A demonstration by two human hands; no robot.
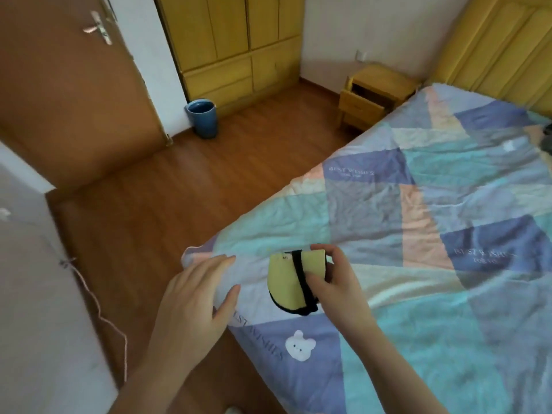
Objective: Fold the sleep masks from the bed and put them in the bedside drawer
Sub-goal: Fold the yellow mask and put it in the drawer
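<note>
1. Head view: the right hand [334, 282] grips a folded yellow sleep mask [291, 282] above the bed [418, 234]; the left hand [197, 297] hovers released.
2. The bedside drawer [360, 107] stands open, its contents too dark to tell; a blue bin [202, 118] stands near the door.

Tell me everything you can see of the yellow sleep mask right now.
The sleep mask is pale yellow soft fabric with black edging and a black strap crossing its middle. It looks folded in half, a rounded pouch shape. The right hand pinches its right side, holding it just above the patchwork bedspread near the bed's corner. The left hand hovers open beside it, not touching. A small label shows near its top edge.
</note>
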